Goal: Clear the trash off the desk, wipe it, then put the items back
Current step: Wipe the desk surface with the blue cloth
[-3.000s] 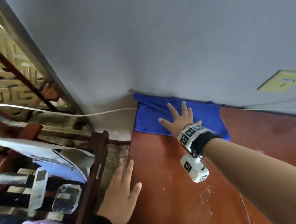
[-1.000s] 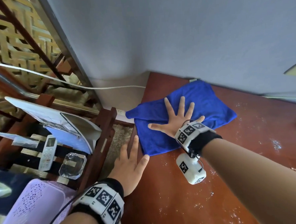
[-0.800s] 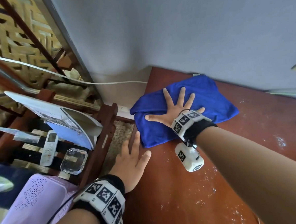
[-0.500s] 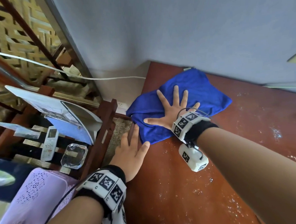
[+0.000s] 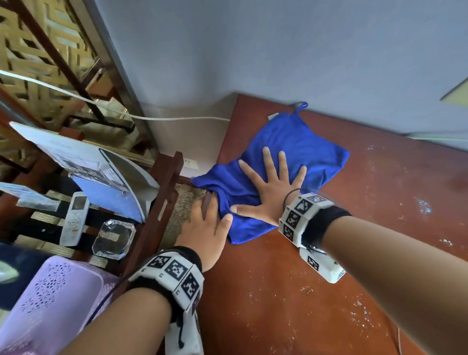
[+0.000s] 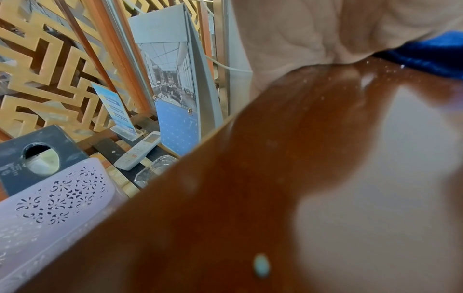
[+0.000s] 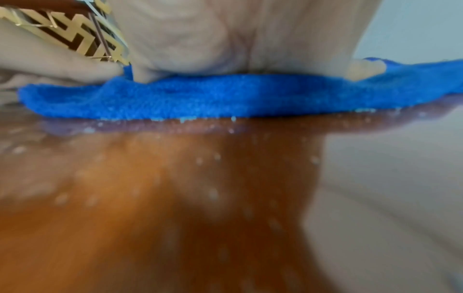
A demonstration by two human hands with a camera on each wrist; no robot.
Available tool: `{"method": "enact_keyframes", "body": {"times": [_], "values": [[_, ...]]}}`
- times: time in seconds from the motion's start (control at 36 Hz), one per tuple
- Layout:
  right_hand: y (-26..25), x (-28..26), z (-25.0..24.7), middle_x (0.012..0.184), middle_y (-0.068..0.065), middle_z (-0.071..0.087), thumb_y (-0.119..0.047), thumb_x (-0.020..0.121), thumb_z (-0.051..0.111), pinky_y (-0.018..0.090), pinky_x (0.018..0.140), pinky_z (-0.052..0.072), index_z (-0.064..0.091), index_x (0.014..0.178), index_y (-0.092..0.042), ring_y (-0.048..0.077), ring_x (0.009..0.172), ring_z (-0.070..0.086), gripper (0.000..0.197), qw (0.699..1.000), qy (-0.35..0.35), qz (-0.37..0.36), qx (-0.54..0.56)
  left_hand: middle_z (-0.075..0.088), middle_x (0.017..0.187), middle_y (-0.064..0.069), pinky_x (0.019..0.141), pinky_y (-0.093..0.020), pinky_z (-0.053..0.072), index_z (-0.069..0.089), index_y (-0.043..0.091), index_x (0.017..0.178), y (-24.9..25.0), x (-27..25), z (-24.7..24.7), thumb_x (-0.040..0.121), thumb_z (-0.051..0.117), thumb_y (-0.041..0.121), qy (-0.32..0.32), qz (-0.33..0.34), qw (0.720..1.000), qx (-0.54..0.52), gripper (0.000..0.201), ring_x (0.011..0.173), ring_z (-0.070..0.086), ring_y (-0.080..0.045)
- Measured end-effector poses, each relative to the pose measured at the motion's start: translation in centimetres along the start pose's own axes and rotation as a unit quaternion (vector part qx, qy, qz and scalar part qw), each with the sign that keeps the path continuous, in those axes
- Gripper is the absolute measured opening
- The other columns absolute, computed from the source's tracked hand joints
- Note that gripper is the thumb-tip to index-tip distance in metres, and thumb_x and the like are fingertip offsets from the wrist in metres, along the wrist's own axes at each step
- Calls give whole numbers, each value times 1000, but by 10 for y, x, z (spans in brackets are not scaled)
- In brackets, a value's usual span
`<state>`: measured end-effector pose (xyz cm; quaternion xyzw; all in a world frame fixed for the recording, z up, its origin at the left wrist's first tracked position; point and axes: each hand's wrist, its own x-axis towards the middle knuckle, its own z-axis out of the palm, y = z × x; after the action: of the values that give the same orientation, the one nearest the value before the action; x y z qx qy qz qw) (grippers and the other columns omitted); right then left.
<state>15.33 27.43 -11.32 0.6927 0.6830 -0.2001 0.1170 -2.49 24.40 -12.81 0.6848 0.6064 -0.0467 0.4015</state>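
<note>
A blue cloth [image 5: 286,158] lies on the reddish-brown desk [image 5: 301,296] at its far left corner, one corner hanging over the left edge. My right hand [image 5: 271,186] presses flat on the cloth with fingers spread wide. My left hand [image 5: 205,227] rests open at the desk's left edge, its thumb touching the cloth's near corner. White crumbs [image 5: 356,309] speckle the desk in front of the cloth. In the right wrist view the cloth [image 7: 225,97] bunches under my palm, with crumbs along its near edge. The left wrist view shows the cloth [image 6: 431,57] beyond my palm.
Beside the desk, a wooden slatted seat holds a desk calendar [image 5: 103,181], a white remote [image 5: 73,218], a glass ashtray [image 5: 114,238], a small sign card [image 5: 25,193] and a dark tissue box [image 6: 35,156]. A lilac perforated bin [image 5: 41,304] stands at the lower left. A blue-grey wall backs the desk.
My right hand has dragged the cloth from the back wall toward the desk's left edge and nearer me. My left hand has slid up along the edge until it touches the cloth.
</note>
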Motion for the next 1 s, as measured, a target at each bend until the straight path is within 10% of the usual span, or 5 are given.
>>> {"method": "enact_keyframes", "body": {"times": [0.25, 0.44, 0.61, 0.81, 1.0], "values": [[14, -20, -1, 149, -6, -40, -87, 63, 43, 69, 103, -18, -22, 136, -58, 30, 135, -38, 102, 996, -40, -65, -44, 4, 155, -5, 110, -44, 30, 4, 30, 151, 0, 3, 1, 96, 25, 55, 6, -27, 999, -17, 64, 133, 33, -38], [-23, -15, 1, 154, -5, -29, -54, 96, 25, 59, 110, -15, -11, 146, -45, 22, 142, -26, 62, 985, 23, 107, 136, 1, 158, -8, 109, -45, 29, 5, 18, 153, 4, -2, -2, 99, 28, 44, 21, -8, 999, -23, 64, 140, 23, -35], [-38, -5, 9, 149, -1, -39, -64, 91, 23, 66, 104, -17, -19, 144, -45, 31, 138, -34, 70, 983, -2, 145, 108, 2, 155, -8, 105, -42, 36, 12, 24, 150, -4, 3, 1, 81, -6, 71, 3, -9, 1000, 9, 86, 137, 28, -31], [-37, -8, 11, 149, 0, -40, -73, 84, 28, 68, 103, -17, -15, 142, -52, 33, 136, -36, 76, 987, 6, 130, 93, 5, 157, -8, 112, -45, 29, 9, 20, 152, 3, -3, -3, 100, 33, 37, 21, 0, 998, -52, 60, 140, 24, -33], [-35, -11, 9, 148, 0, -42, -76, 82, 28, 69, 103, -15, -16, 142, -52, 34, 136, -36, 78, 990, -2, 118, 82, -4, 158, 1, 112, -48, 26, 4, 36, 151, -3, -6, -6, 96, 34, 50, -3, -23, 999, -23, 63, 140, 23, -34]]}}
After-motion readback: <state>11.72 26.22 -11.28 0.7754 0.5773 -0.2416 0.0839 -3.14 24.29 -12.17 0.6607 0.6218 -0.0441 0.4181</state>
